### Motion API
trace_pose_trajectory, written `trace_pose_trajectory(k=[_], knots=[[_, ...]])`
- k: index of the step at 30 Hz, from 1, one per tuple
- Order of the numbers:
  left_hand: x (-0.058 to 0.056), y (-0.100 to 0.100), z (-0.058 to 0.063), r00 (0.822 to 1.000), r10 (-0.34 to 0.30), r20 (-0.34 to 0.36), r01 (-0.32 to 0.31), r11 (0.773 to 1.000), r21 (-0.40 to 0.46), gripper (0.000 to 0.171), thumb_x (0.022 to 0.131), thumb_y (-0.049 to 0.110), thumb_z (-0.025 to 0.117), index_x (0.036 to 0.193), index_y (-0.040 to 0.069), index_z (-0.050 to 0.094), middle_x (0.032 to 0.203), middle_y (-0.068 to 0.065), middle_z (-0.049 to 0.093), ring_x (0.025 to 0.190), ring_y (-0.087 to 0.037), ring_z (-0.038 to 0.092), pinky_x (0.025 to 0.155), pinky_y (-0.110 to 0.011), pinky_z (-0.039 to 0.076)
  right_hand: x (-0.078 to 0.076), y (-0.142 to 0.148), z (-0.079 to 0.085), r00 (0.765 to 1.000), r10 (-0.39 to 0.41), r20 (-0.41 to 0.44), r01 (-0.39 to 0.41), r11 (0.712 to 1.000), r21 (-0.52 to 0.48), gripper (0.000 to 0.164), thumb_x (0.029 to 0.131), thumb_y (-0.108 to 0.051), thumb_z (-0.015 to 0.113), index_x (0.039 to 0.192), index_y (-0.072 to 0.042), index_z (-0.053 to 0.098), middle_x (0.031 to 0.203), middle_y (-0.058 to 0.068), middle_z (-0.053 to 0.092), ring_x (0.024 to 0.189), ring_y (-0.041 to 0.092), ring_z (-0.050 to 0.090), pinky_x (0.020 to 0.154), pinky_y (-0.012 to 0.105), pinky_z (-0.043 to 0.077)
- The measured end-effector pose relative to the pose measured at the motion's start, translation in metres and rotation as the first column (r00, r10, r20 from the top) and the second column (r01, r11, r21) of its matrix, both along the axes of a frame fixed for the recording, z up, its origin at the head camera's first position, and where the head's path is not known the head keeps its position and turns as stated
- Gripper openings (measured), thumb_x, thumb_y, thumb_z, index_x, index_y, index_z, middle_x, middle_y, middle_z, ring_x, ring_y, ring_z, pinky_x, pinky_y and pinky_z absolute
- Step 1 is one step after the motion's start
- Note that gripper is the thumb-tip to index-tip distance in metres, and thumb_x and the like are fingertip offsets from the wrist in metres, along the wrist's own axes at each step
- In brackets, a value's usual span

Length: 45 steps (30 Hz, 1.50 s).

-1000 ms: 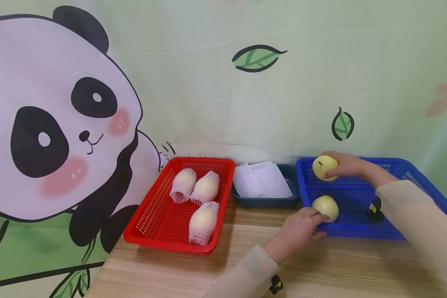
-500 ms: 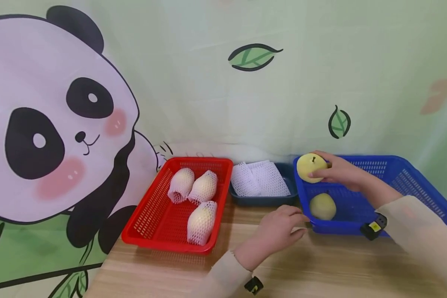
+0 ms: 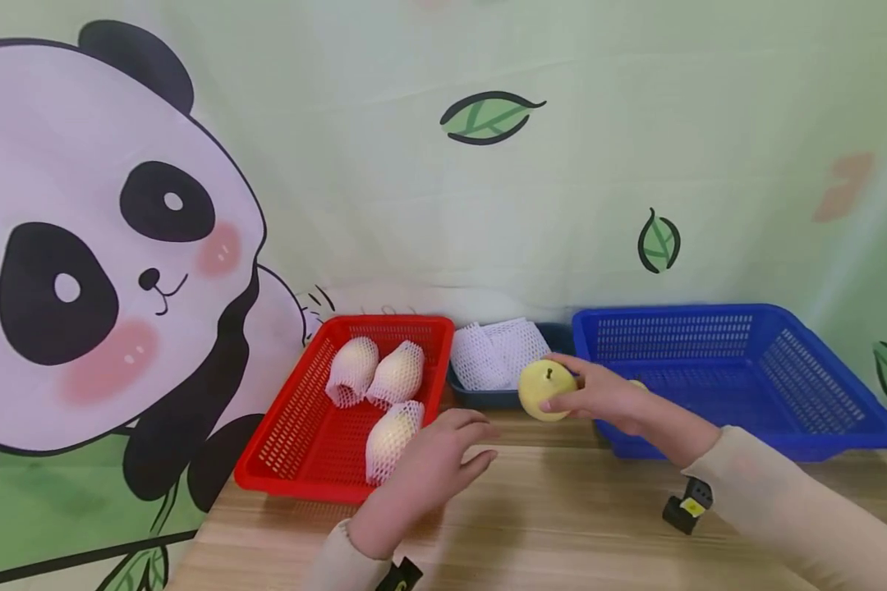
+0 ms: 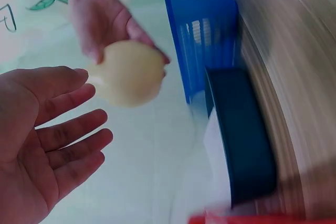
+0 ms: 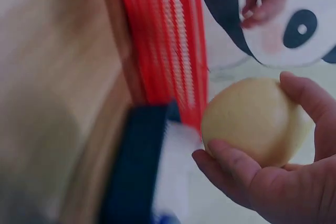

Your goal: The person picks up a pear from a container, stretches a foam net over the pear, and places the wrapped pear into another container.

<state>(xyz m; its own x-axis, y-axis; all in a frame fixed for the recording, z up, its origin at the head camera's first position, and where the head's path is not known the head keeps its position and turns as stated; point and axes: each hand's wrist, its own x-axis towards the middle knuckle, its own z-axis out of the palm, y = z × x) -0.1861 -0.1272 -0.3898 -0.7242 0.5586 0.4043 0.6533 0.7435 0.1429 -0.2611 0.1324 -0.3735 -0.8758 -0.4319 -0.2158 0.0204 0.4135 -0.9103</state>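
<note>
In the head view my right hand (image 3: 604,396) grips a round yellow pear (image 3: 541,389), its short dark stem upward. The right wrist view shows thumb and fingers curled round the bare pear (image 5: 252,121). My left hand (image 3: 436,461) hovers by the right rim of the red basket (image 3: 314,488), fingers loosely spread, holding nothing. In the left wrist view this palm (image 4: 31,150) faces the pear. Beyond the right hand, white foam net sleeves (image 3: 480,361) lie in a dark teal tray (image 3: 491,400).
Several pears in foam nets, one of them a netted pear (image 3: 353,369), lie in the red basket. A blue basket (image 3: 710,394) stands at the right, another pear (image 3: 638,383) in it mostly hidden behind my right arm. A panda-print cloth (image 3: 355,180) hangs behind the wooden table (image 3: 562,509).
My right hand has carried the pear left, out of the blue basket to in front of the tray. My left hand has left the blue basket's rim and moved left beside the red basket.
</note>
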Motion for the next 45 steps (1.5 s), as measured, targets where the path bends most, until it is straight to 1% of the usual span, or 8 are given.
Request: trace_pose_trajectory(k=[5,11,18,25,27,31,38,45], knots=[[0.005,-0.017,-0.005,0.999,0.035,0.024,-0.035,0.999,0.01,0.02,0.088,0.019,0.079,0.107,0.01,0.077,0.11,-0.007,0.074,0.107,-0.024,0.067,0.095,-0.037,0.059,0.008,-0.025,-0.03,0.997,-0.054,0.047,0.055,0.998,-0.03,0.085,0.087,-0.016,0.077,0.158,-0.003,0.032,0.139,0.029,0.05,0.114,0.028,0.058,0.096,0.041,0.057],[0.011,-0.024,-0.009,0.992,0.086,0.087,-0.088,0.996,0.027,0.021,0.089,0.02,0.078,0.107,0.01,0.077,0.113,-0.008,0.074,0.109,-0.025,0.066,0.096,-0.04,0.06,0.005,-0.044,-0.063,0.991,-0.101,0.089,0.108,0.991,-0.084,0.084,0.085,-0.011,0.078,0.155,0.001,0.034,0.129,0.024,0.053,0.103,0.024,0.058,0.081,0.03,0.057],[0.008,-0.025,-0.014,0.989,0.106,0.106,-0.11,0.993,0.032,0.021,0.091,0.02,0.077,0.109,0.01,0.077,0.115,-0.008,0.073,0.11,-0.025,0.066,0.096,-0.04,0.059,-0.003,-0.053,-0.086,0.985,-0.136,0.107,0.144,0.987,-0.065,0.085,0.084,-0.011,0.077,0.155,0.003,0.032,0.128,0.024,0.055,0.102,0.024,0.058,0.081,0.032,0.057],[0.007,-0.028,-0.017,0.988,0.103,0.118,-0.108,0.993,0.039,0.018,0.091,0.017,0.076,0.107,0.009,0.077,0.112,-0.008,0.073,0.107,-0.023,0.066,0.094,-0.039,0.059,-0.004,-0.056,-0.092,0.982,-0.154,0.106,0.157,0.987,-0.021,0.086,0.083,-0.009,0.078,0.154,0.004,0.033,0.128,0.025,0.055,0.103,0.028,0.059,0.084,0.033,0.057],[0.007,-0.029,-0.019,0.989,0.1,0.111,-0.105,0.993,0.046,0.018,0.091,0.017,0.076,0.106,0.009,0.077,0.111,-0.008,0.074,0.107,-0.024,0.066,0.094,-0.039,0.059,-0.004,-0.056,-0.093,0.982,-0.155,0.104,0.156,0.988,0.003,0.085,0.083,-0.01,0.078,0.154,0.003,0.034,0.124,0.024,0.056,0.098,0.027,0.058,0.077,0.031,0.055],[0.007,-0.029,-0.02,0.988,0.1,0.117,-0.107,0.993,0.054,0.018,0.091,0.018,0.075,0.106,0.009,0.077,0.112,-0.008,0.074,0.108,-0.025,0.066,0.095,-0.04,0.058,-0.005,-0.056,-0.097,0.981,-0.155,0.113,0.152,0.988,0.033,0.084,0.083,-0.011,0.079,0.154,0.001,0.035,0.124,0.023,0.056,0.098,0.027,0.057,0.076,0.03,0.053],[0.006,-0.03,-0.02,0.985,0.097,0.143,-0.104,0.993,0.047,0.019,0.092,0.018,0.075,0.108,0.008,0.077,0.113,-0.009,0.074,0.109,-0.025,0.066,0.097,-0.04,0.058,-0.007,-0.057,-0.099,0.978,-0.171,0.119,0.169,0.985,0.027,0.083,0.083,-0.01,0.079,0.153,0.002,0.035,0.132,0.027,0.053,0.106,0.031,0.057,0.084,0.036,0.056],[0.005,-0.03,-0.019,0.983,0.102,0.152,-0.11,0.993,0.042,0.019,0.092,0.019,0.075,0.108,0.008,0.076,0.113,-0.009,0.073,0.108,-0.025,0.066,0.097,-0.04,0.058,-0.007,-0.056,-0.096,0.976,-0.183,0.117,0.183,0.983,0.009,0.079,0.085,-0.01,0.076,0.15,0.007,0.036,0.128,0.026,0.055,0.101,0.028,0.059,0.079,0.034,0.057]])
